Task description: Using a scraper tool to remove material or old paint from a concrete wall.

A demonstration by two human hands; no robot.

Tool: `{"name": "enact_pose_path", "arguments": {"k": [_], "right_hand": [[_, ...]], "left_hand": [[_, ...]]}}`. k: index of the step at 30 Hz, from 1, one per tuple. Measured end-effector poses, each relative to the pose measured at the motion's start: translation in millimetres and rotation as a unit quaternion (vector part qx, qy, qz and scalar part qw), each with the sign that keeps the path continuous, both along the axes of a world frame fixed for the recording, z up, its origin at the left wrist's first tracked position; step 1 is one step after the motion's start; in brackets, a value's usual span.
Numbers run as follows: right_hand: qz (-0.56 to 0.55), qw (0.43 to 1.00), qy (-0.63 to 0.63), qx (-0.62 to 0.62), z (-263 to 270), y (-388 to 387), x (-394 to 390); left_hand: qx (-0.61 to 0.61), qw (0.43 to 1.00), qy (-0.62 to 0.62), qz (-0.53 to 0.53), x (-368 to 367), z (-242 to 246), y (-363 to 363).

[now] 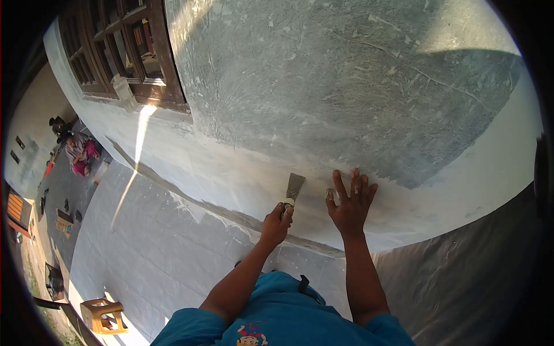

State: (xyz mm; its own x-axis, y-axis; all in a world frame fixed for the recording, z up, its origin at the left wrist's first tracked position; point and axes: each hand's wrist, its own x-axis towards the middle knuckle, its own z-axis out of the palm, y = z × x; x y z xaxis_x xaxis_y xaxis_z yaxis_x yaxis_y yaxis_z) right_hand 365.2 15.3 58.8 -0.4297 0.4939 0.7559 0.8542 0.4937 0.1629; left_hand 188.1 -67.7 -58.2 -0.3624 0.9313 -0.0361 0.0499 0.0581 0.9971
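Observation:
My left hand grips the handle of a putty knife, its flat metal blade pointing up towards the wall. Whether the blade touches the wall I cannot tell. To its right, my right hand is spread with fingers apart, at the wall's pale lower band, its fingertips near the edge of the grey part; white residue marks some fingers. The plastered wall is rough and grey above, with a thin raised line running across it, and whitish and smoother below.
A brown wooden window frame with a plastic bottle at its sill is at upper left. A yellow plastic stool stands on the tiled floor. A person sits far left. Dark sheeting lies at right.

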Motion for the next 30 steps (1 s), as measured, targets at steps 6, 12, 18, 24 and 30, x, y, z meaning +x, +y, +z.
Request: {"name": "enact_pose_path", "arguments": {"k": [6,12,18,24,30], "right_hand": [[0.057,0.993,0.075,-0.064,-1,-17,-5],[0.174,0.858,0.310,-0.370,-55,-58,-25],[0.185,0.696,0.436,-0.540,-101,-52,-60],[0.161,0.641,0.500,-0.560,-114,-48,-91],[0.185,0.566,0.626,-0.503,-151,-61,-122]], "left_hand": [[-0.026,0.998,-0.045,-0.029,-7,-13,-7],[-0.025,0.994,-0.075,-0.073,-12,22,4],[-0.043,0.979,-0.121,-0.157,-27,0,12],[0.031,0.956,0.085,-0.280,-69,3,13],[0.392,0.619,0.642,-0.227,-153,128,50]]}}
